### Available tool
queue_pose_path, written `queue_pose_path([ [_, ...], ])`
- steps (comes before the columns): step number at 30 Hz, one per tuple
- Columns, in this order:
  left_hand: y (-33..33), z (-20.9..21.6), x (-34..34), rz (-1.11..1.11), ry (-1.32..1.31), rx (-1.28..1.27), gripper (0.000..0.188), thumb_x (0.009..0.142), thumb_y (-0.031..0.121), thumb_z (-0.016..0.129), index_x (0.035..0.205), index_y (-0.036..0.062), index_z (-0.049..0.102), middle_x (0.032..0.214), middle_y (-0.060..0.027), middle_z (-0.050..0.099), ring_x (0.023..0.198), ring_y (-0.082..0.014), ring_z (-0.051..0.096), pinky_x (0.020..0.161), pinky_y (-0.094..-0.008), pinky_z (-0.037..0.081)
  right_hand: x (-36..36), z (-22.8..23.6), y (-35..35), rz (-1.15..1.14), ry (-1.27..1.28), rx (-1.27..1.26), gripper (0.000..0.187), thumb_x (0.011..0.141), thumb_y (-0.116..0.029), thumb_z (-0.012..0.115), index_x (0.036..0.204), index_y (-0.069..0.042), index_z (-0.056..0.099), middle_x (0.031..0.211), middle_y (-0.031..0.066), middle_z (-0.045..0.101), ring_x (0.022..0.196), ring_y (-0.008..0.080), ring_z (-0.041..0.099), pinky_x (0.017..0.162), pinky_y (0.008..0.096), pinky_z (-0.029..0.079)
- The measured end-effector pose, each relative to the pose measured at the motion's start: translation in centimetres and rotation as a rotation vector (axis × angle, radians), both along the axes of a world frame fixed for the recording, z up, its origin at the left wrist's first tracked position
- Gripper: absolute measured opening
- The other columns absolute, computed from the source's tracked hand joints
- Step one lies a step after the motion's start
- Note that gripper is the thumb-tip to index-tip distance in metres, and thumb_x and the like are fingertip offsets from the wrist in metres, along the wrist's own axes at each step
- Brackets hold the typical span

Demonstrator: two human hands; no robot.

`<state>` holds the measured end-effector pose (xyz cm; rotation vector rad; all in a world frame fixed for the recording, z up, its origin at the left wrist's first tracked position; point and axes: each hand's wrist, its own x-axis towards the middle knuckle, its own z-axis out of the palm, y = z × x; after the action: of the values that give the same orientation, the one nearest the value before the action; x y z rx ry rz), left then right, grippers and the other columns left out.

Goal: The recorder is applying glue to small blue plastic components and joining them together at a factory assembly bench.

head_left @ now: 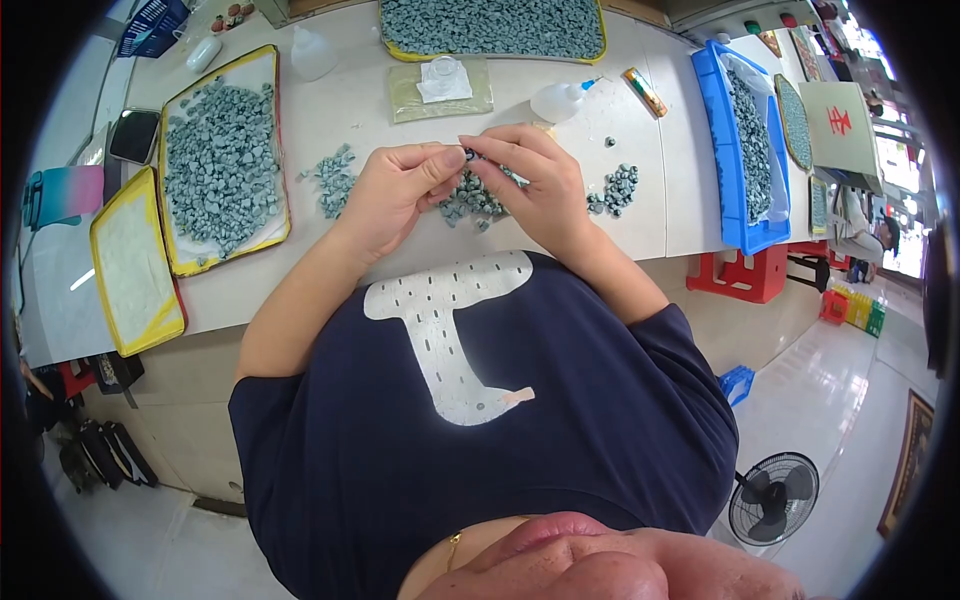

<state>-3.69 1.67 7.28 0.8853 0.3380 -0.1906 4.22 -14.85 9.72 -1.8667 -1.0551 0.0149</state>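
Note:
My left hand (395,190) and my right hand (530,180) meet over the white table (330,280), fingertips pinched together on one small grey-green bead (468,155). Under my hands lies a loose pile of the same beads (470,200). A smaller heap (335,178) sits left of my left hand, and another cluster (615,188) lies right of my right hand. Just beyond my right hand is a white squeeze bottle with a blue tip (562,100).
A yellow-rimmed tray of beads (222,165) lies at left, beside a yellow-rimmed tray without beads (130,262). Another bead tray (490,27) is at the back, above a clear cup on a green mat (442,85). A blue bin (748,150) stands at right. A floor fan (773,497) stands lower right.

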Motion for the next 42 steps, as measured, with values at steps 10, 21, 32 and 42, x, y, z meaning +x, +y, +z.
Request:
queue_pose_path([
  [10, -0.1, -0.5, 0.1, 0.001, -0.005, 0.114, 0.025, 0.092, 0.021, 0.061, 0.096, -0.0028, 0.067, 0.076, 0.0002, 0.057, 0.068, -0.0062, 0.045, 0.06, -0.0201, 0.037, -0.1, -1.1, -0.3, -0.085, 0.103, 0.03, 0.024, 0.077, 0.0, 0.069, 0.101, -0.004, 0.069, 0.092, 0.0075, 0.065, 0.079, 0.018, 0.062, 0.067, 0.0283, 0.051],
  [21, 0.1, -0.6, -0.1, -0.082, -0.094, 0.344, 0.025, 0.096, 0.017, 0.054, 0.104, -0.0034, 0.065, 0.08, 0.0026, 0.056, 0.07, -0.0047, 0.045, 0.063, -0.0198, 0.038, 0.9, -0.8, -0.4, 0.04, -0.272, -0.022, 0.028, 0.071, 0.005, 0.069, 0.098, -0.004, 0.069, 0.09, 0.0075, 0.064, 0.077, 0.0211, 0.063, 0.066, 0.03, 0.053],
  [32, 1.1, 0.3, -0.7, -0.235, -0.213, 0.414, 0.026, 0.095, 0.015, 0.054, 0.11, -0.0036, 0.063, 0.094, 0.0014, 0.059, 0.081, -0.0053, 0.049, 0.074, -0.0217, 0.043, 1.3, -0.3, -0.6, 0.118, -0.214, -0.012, 0.026, 0.073, 0.005, 0.069, 0.098, -0.004, 0.069, 0.088, 0.0078, 0.064, 0.074, 0.0198, 0.063, 0.064, 0.0287, 0.052],
  [42, 2.3, 0.2, -0.2, -0.163, -0.152, 0.354, 0.025, 0.094, 0.015, 0.056, 0.112, 0.0001, 0.064, 0.093, 0.0011, 0.062, 0.083, -0.0053, 0.052, 0.076, -0.021, 0.043, 3.1, -0.8, -3.3, -0.128, 0.083, -0.235, 0.017, 0.081, 0.0, 0.064, 0.097, -0.002, 0.066, 0.098, 0.0077, 0.068, 0.081, 0.0186, 0.065, 0.071, 0.0284, 0.052],
])
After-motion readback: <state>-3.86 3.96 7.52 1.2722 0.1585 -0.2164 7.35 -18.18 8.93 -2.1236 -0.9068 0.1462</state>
